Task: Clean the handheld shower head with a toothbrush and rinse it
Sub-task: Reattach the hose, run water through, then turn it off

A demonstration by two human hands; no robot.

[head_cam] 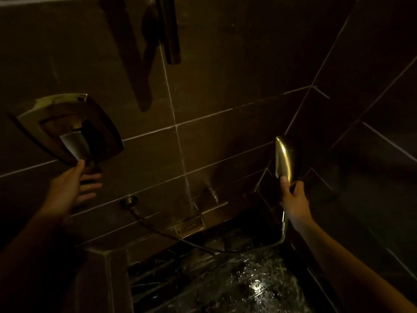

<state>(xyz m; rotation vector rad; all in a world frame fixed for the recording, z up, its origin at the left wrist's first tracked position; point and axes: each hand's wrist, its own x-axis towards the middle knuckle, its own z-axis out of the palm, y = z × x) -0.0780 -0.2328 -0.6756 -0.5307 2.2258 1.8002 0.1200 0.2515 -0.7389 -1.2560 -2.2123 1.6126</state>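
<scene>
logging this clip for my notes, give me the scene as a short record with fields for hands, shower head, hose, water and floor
place: dark tiled shower stall
left hand: open, fingers spread, thumb at the lower end of the mixer lever
right hand: grips the handle of the shower head, head upright
hose: runs from the wall outlet to the handle, sagging over the floor
water: faint spray hitting the wall; floor wet
toothbrush: not in view

Mixer plate [67, 125] on tiled wall [225, 86] — floor [248, 288] wet, perhaps marble.
</scene>
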